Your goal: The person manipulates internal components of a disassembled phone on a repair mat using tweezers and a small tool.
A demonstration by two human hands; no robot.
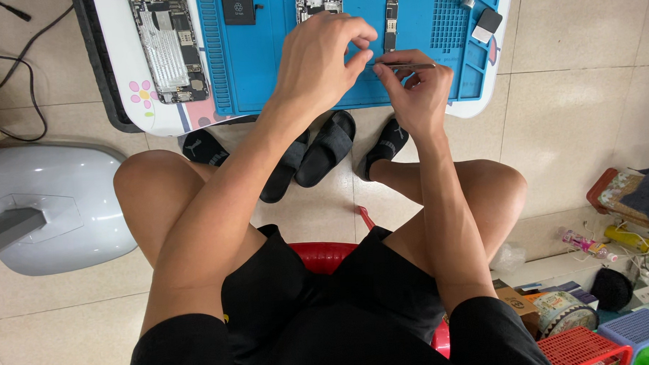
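From the head camera, looking down past bare knees and black shorts, the person sits on a red stool [327, 256] at a small white table [123, 81] covered by a blue work mat [263, 69]. The right hand [416, 93] is closed in a pinch around thin metal tweezers [407, 66], held nearly level with the tips pointing left toward the other hand. The left hand [320, 60] hovers over the mat with thumb and forefinger curled together right at the tweezer tips; whether a tiny part sits between those fingertips cannot be told, as it is too small or hidden. Just behind the hands lies a narrow dark circuit board [390, 18] on the mat, with a small opened phone frame [319, 3] to its left and a black battery [238, 7] further left. An opened phone shell [167, 48] with exposed internals rests on the table's left part, beside the mat. A small white and black block [487, 24] lies near the mat's right edge. The work looks to be at the fine-handling stage of phone disassembly, with something minute being passed or gripped between fingertips and tweezers. Any following move seems to call for a steady, light pinch and keeping the tips over the mat so a dropped part stays findable. Black sandals [316, 150] sit on the tiled floor under the table.
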